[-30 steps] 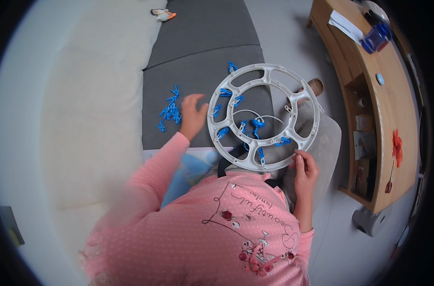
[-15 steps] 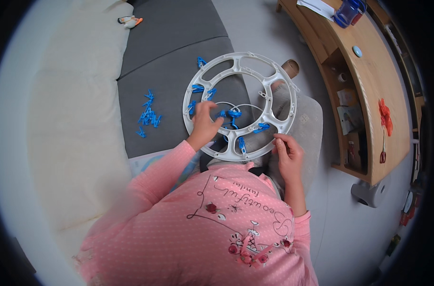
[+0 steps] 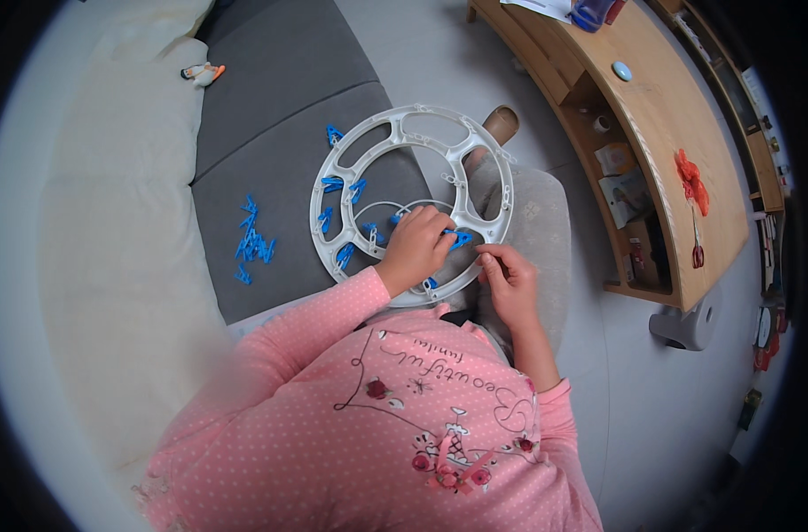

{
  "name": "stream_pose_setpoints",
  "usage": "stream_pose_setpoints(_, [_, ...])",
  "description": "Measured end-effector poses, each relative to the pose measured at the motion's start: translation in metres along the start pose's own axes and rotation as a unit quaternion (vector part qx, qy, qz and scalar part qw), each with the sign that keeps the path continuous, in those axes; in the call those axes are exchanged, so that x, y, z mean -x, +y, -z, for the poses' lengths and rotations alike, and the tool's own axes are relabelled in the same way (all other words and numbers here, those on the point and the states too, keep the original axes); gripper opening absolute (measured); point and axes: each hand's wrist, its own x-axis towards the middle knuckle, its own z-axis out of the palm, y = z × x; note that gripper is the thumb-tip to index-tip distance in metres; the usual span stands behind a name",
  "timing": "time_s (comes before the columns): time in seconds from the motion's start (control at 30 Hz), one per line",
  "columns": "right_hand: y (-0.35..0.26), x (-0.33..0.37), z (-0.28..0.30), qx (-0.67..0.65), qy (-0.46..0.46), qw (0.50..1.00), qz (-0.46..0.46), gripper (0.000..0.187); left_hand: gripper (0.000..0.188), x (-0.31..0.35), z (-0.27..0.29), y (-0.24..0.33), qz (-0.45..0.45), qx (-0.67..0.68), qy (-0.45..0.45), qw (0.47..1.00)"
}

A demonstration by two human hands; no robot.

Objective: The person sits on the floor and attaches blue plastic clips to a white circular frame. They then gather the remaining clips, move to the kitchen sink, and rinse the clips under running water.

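A white round clothes-drying hanger point(image 3: 322, 239) lies across my lap and the sofa edge. Several blue clothespins hang around it, among them one on its left side point(image 3: 325, 220). My left hand point(image 3: 417, 246) reaches over the hanger's near part, its fingers closed at a blue clothespin point(image 3: 460, 239); the fingertips are partly hidden. At the near right rim, my right hand point(image 3: 510, 282) pinches the hanger between thumb and fingers. White curved wires and more blue pieces show inside the ring, partly behind my left hand.
A loose heap of blue clothespins point(image 3: 255, 246) lies on the grey sofa seat point(image 3: 280, 168) to the left. Farther back is a small toy bird point(image 3: 203, 74). On the right stands a wooden table point(image 3: 639, 115) with scissors point(image 3: 698, 248); a grey stool point(image 3: 683, 326) is beside it.
My left hand has moved right, from the ring's left part to the clothespin near my right hand. The whole view has shifted, and my right hand stays at the rim.
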Motion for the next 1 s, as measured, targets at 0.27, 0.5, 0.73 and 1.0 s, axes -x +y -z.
stream_pose_setpoints(0.27, [-0.003, 0.002, -0.008, -0.008, 0.008, 1.000, 0.002, 0.017, 0.011, 0.019, 0.011, -0.004, 0.223, 0.363, 0.004, 0.905])
stream_pose_setpoints(0.5, [-0.022, -0.015, -0.043, 0.034, -0.032, 0.998, -0.031, 0.022, 0.018, 0.036, 0.006, -0.005, 0.239, 0.423, 0.015, 0.874])
stream_pose_setpoints(0.73, [-0.012, -0.023, -0.044, -0.064, -0.050, 0.992, -0.095, 0.014, 0.026, 0.033, 0.011, -0.003, 0.136, 0.267, -0.027, 0.954])
stream_pose_setpoints(1.0, [0.002, -0.021, -0.045, -0.111, -0.015, 0.990, -0.088, 0.013, 0.017, 0.019, 0.008, -0.022, 0.136, 0.272, -0.115, 0.946])
